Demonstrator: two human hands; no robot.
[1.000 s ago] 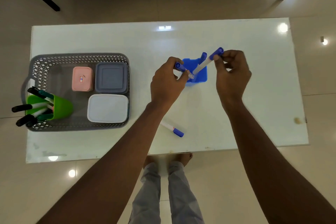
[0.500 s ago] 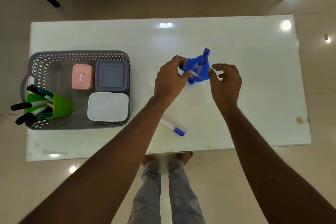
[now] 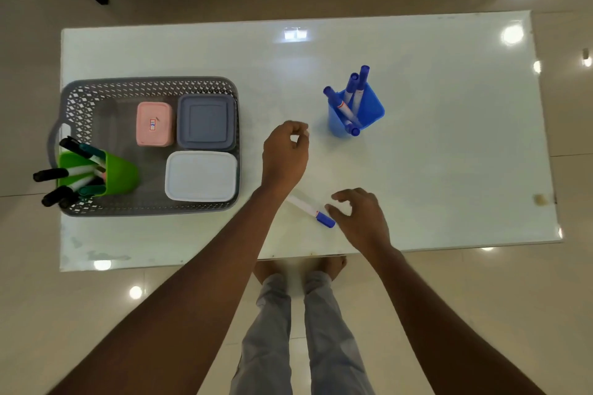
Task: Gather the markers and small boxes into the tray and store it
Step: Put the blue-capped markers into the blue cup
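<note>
Right hand (image 3: 359, 218) hovers with a wide, empty grip right beside the loose marker (image 3: 310, 210) on the bench (image 3: 449, 170); left hand (image 3: 284, 155) loosely curled, holding nothing.

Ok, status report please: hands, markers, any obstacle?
Both hands empty: left, right open beside loose marker. Blue cup outside tray. Nothing in the way.

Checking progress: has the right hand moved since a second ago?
Yes. The right hand left the blue cup, dropping toward the near table edge beside the loose marker.

Loose blue-capped marker (image 3: 310, 211) beside tray (image 3: 150, 85)
</note>
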